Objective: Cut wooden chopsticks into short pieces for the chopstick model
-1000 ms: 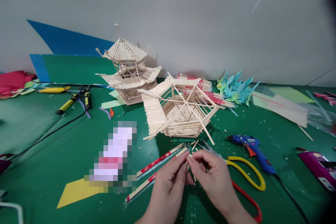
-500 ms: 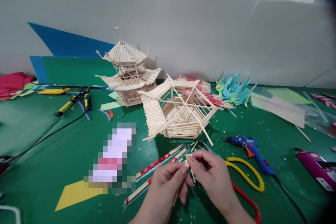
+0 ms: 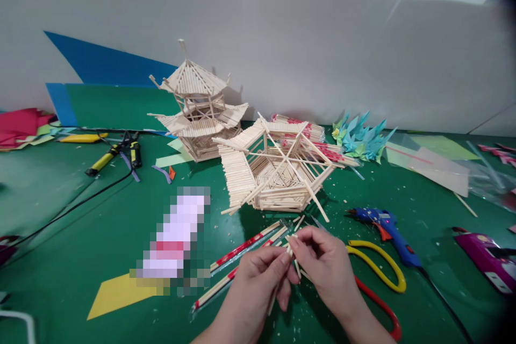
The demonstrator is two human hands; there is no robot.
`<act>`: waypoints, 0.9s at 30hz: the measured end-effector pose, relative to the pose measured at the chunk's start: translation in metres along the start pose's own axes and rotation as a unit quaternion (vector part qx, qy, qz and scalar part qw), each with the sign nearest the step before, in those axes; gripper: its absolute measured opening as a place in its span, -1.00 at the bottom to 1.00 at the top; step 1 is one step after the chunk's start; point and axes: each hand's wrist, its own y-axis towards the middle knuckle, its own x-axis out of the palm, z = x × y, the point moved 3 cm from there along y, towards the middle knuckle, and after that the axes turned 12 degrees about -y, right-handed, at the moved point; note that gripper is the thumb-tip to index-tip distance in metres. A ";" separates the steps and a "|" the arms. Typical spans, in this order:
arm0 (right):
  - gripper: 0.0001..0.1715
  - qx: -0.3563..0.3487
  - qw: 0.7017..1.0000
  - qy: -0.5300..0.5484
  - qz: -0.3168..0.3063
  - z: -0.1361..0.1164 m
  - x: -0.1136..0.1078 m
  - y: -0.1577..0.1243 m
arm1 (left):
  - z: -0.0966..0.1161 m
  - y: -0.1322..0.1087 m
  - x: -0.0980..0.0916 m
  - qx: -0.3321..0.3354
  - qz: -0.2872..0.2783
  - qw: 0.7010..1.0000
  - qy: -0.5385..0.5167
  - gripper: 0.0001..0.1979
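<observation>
Both hands meet low in front of me, fingertips pinched together around short pale wooden sticks (image 3: 289,247). My left hand (image 3: 262,282) is closed, its thumb pressing on the sticks. My right hand (image 3: 322,258) also pinches them near their upper end; how many sticks each hand has is hidden by the fingers. Just beyond stands a half-roofed stick model (image 3: 282,183), with slats on its left side and long bare sticks crossing over the top. Red-wrapped chopsticks (image 3: 242,250) in clear plastic lie left of my hands, partly behind them.
Scissors with yellow and red handles (image 3: 382,274) lie beside my right hand. A blue glue gun (image 3: 381,220) rests farther right, its cord running forward. A finished stick pagoda (image 3: 197,107) stands behind, left. Pliers (image 3: 131,150), blue folded paper (image 3: 363,137) and a pixelated object (image 3: 177,236) are around.
My hands stay pinched together on the sticks, with only slight finger movement. The view has shifted very slightly; the models and tools lie as before.
</observation>
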 end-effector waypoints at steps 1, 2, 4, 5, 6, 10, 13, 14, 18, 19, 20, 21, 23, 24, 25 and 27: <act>-0.78 0.009 1.000 0.010 0.005 0.001 0.000 0.002 | 0.000 0.000 0.000 -0.006 -0.004 1.000 -0.013 -0.75; -0.77 0.017 1.000 0.020 0.008 0.003 0.000 0.003 | 0.000 0.000 0.000 -0.013 -0.006 1.000 -0.027 -0.74; -0.76 0.028 0.999 0.036 0.006 0.007 0.000 0.006 | -0.002 0.000 -0.002 -0.026 0.000 0.998 -0.054 -0.74; -0.75 0.031 0.999 0.040 0.005 0.009 0.000 0.008 | -0.003 0.000 -0.004 -0.034 0.006 0.997 -0.064 -0.75; -0.74 0.033 0.998 0.043 0.007 0.011 0.000 0.009 | -0.004 0.000 -0.005 -0.042 0.012 0.996 -0.072 -0.76; -0.74 0.037 0.998 0.046 0.026 0.018 0.000 0.012 | -0.009 0.000 -0.009 -0.057 0.024 0.995 -0.084 -0.80; -0.74 0.037 0.998 0.046 0.033 0.018 0.001 0.012 | -0.011 0.001 -0.010 -0.050 0.028 0.995 -0.085 -0.80; -0.74 0.037 0.998 0.045 0.034 0.017 0.000 0.012 | -0.011 0.001 -0.010 -0.049 0.027 0.995 -0.084 -0.81; -0.75 0.035 0.998 0.045 0.037 0.014 0.000 0.011 | -0.010 0.002 -0.009 -0.036 0.033 0.996 -0.074 -0.84; -0.75 0.035 0.998 0.045 0.037 0.014 0.000 0.011 | -0.010 0.002 -0.008 -0.034 0.034 0.996 -0.070 -0.84; -0.74 0.035 0.998 0.046 0.037 0.014 0.000 0.011 | -0.010 0.002 -0.008 -0.032 0.035 0.997 -0.065 -0.84; -0.75 0.035 0.998 0.047 0.037 0.014 0.001 0.011 | -0.010 0.002 -0.008 -0.031 0.035 0.997 -0.061 -0.84; -0.75 0.036 0.997 0.049 0.037 0.013 0.001 0.011 | -0.010 0.003 -0.009 -0.030 0.033 0.998 -0.053 -0.83; -0.75 0.036 0.997 0.050 0.037 0.013 0.001 0.011 | -0.010 0.003 -0.009 -0.029 0.033 0.998 -0.049 -0.82; -0.75 0.037 0.997 0.050 0.037 0.013 0.001 0.011 | -0.010 0.003 -0.009 -0.029 0.033 0.998 -0.045 -0.82; -0.75 0.037 0.997 0.051 0.037 0.013 0.001 0.011 | -0.010 0.003 -0.010 -0.030 0.035 0.998 -0.033 -0.81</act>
